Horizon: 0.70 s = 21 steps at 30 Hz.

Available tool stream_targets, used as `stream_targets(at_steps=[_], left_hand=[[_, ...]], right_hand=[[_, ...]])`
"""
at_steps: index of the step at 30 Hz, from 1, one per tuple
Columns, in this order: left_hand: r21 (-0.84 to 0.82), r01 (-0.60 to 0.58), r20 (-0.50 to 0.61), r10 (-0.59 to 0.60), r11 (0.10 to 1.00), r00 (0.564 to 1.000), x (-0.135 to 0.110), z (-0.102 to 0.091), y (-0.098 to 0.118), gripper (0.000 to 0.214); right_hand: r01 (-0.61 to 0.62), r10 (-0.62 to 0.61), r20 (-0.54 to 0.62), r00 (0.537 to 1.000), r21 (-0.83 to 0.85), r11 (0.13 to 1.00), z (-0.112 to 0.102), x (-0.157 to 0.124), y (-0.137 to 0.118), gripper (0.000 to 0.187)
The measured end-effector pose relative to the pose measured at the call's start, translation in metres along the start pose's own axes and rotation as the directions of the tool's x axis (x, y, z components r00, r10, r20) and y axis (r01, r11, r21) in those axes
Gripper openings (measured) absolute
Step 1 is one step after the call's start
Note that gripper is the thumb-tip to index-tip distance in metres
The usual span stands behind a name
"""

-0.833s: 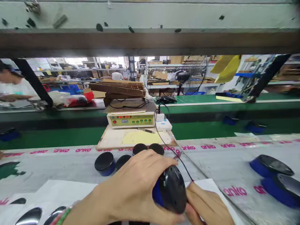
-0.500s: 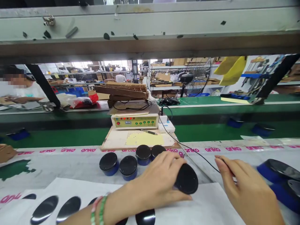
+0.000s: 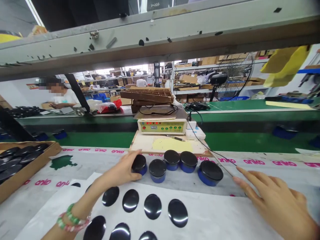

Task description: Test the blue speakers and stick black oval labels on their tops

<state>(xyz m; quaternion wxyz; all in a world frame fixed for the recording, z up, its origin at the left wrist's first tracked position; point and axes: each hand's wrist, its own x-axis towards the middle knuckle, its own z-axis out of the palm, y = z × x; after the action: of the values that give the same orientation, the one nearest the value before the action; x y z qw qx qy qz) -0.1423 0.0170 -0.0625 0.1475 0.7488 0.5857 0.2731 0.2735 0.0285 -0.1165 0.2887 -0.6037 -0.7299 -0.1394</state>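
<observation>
My left hand is curled round a short round blue piece with a glossy black top, which stands at the left end of a row. Right of it stand similar pieces, the nearest being a black-topped piece, and farther right a larger one. My right hand hovers at the right, thumb and forefinger bent close together. A thin black cord runs to its fingertips; what they hold is mostly hidden. Glossy black discs lie on a white sheet in front.
A cardboard box of black discs stands at the left. Behind the row is a control box with lit red lights, on a board with a pen. A green conveyor runs behind. Across it, a person sits at the left.
My left hand has moved left from a tilted black-topped piece to the row's left end. That piece now stands upright at the right. My view has shifted left, and my right hand's fingers look looser.
</observation>
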Motion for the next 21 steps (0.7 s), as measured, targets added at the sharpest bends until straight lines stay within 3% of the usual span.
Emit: stream_targets(at_steps=[3, 7, 10, 12, 14, 16, 21], left_hand=[[-0.105, 0.078, -0.071, -0.086, 0.991, 0.994, -0.014, 0.008, -0.012, 0.059], [-0.192, 0.087, -0.139, -0.115, 0.977, 0.984, -0.028, 0.006, 0.023, 0.066], [-0.293, 0.074, -0.102, -0.108, 0.953, 0.989, -0.042, -0.001, 0.058, 0.092], [-0.332, 0.048, -0.102, -0.087, 0.942, 0.991, -0.05, -0.002, 0.073, 0.099], [-0.293, 0.002, -0.165, -0.053, 0.956, 0.985, -0.055, -0.001, 0.079, 0.098], [-0.219, -0.052, -0.239, -0.002, 0.974, 0.971, -0.058, 0.001, 0.077, 0.096], [-0.072, -0.15, -0.308, 0.121, 0.986, 0.944, -0.061, 0.006, 0.069, 0.093]], right_hand=[[0.078, -0.078, -0.011, 0.997, 0.03, 0.996, -0.018, 0.003, -0.03, 0.05], [0.203, -0.249, 0.1, 0.963, 0.339, 0.919, -0.049, 0.006, -0.103, 0.045], [0.207, -0.414, 0.241, 0.878, 0.588, 0.782, -0.063, 0.019, -0.163, 0.052], [0.161, -0.507, 0.256, 0.823, 0.751, 0.64, -0.064, 0.031, -0.192, 0.052], [0.098, -0.539, 0.237, 0.808, 0.849, 0.519, -0.06, 0.04, -0.209, 0.049], [0.057, -0.522, 0.212, 0.826, 0.89, 0.452, -0.056, 0.043, -0.217, 0.047], [0.034, -0.474, 0.191, 0.86, 0.904, 0.427, -0.047, 0.038, -0.224, 0.036]])
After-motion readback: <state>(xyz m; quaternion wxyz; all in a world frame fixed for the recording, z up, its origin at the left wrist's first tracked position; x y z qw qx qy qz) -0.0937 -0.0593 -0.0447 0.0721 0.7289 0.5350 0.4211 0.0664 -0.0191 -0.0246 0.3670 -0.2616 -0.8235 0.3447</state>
